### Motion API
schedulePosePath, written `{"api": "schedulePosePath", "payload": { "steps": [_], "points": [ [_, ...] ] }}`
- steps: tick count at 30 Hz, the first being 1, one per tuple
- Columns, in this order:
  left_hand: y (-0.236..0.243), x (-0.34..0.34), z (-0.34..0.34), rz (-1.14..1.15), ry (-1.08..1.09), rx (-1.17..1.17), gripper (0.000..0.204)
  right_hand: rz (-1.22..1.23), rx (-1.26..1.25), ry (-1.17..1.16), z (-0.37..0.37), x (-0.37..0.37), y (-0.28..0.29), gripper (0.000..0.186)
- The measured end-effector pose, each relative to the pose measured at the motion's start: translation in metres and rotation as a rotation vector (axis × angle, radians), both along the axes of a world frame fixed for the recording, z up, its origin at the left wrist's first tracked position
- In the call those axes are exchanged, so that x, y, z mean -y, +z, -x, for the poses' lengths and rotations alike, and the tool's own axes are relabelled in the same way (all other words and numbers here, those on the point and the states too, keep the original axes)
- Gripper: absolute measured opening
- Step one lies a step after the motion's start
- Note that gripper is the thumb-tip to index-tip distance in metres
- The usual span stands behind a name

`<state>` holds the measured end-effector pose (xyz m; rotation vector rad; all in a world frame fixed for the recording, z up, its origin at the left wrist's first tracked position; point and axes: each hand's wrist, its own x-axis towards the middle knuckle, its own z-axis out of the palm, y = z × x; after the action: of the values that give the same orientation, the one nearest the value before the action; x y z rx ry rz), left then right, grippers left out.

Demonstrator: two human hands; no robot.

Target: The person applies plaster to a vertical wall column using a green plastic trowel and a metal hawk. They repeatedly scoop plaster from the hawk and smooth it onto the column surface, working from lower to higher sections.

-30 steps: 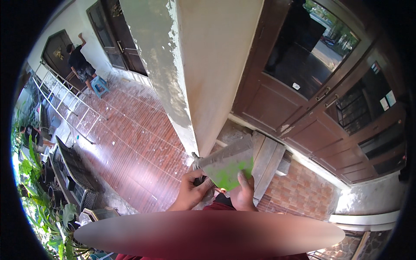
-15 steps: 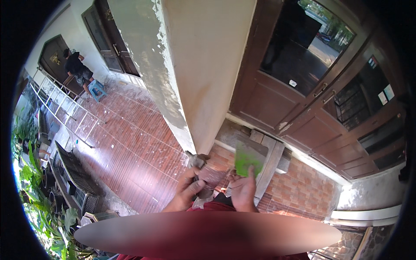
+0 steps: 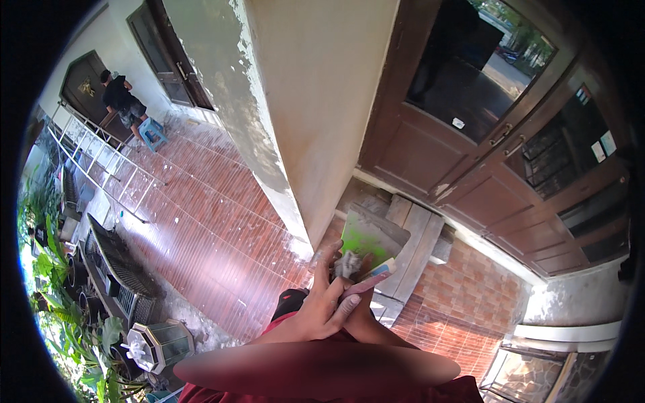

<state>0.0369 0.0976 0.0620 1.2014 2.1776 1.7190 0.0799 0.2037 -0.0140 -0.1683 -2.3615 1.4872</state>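
Observation:
My two hands meet low in the middle of the view, in front of a pale wall pillar (image 3: 316, 121). My right hand (image 3: 368, 326) sits underneath and holds a flat green board (image 3: 368, 236) tilted up toward me. A lump of grey paste (image 3: 349, 263) lies on the board's near edge. My left hand (image 3: 321, 303) lies over the right one, its fingers closed around a thin pink-handled scraper (image 3: 368, 282) that rests against the paste.
Brown double doors (image 3: 470, 154) stand to the right, with grey planks (image 3: 416, 245) on the brick floor below them. A metal ladder (image 3: 101, 161) lies on the red tiles at left. Far left, another person (image 3: 121, 101) bends by a blue stool (image 3: 153, 133). A lantern (image 3: 158, 346) and plants sit at lower left.
My hands have come together. The green board has swung from a wide flat view to a narrower tilted one, and the left hand with the scraper has moved right onto its edge.

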Motion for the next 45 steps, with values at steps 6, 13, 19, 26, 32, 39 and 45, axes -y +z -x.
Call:
{"api": "schedulePosePath", "payload": {
  "steps": [6,13,19,26,32,39,45],
  "points": [
    [-0.009,-0.003,-0.002,-0.134,-0.004,-0.035,0.023,0.195,0.071,0.008,0.001,-0.007,-0.005,0.028],
    [-0.029,0.007,-0.021,-0.364,0.242,0.530,0.033,1.451,0.118,-0.358,0.037,0.000,0.020,0.036],
    [-0.046,0.002,-0.023,-0.608,0.408,0.579,0.029,1.337,0.219,-0.289,0.037,0.001,0.037,0.039],
    [-0.027,0.005,0.002,-0.683,0.646,0.605,0.042,1.388,0.189,-0.255,0.034,-0.001,0.025,0.029],
    [-0.050,0.031,0.026,-0.480,0.628,0.642,0.028,1.302,0.178,-0.308,0.029,-0.008,0.015,0.023],
    [-0.048,0.034,0.017,-0.223,0.356,0.744,0.037,1.130,0.093,-0.253,0.036,-0.015,0.028,0.028],
    [-0.036,0.016,0.013,-0.295,0.307,0.656,0.038,1.162,0.032,-0.209,0.044,-0.006,0.040,0.023]
  ]
}}
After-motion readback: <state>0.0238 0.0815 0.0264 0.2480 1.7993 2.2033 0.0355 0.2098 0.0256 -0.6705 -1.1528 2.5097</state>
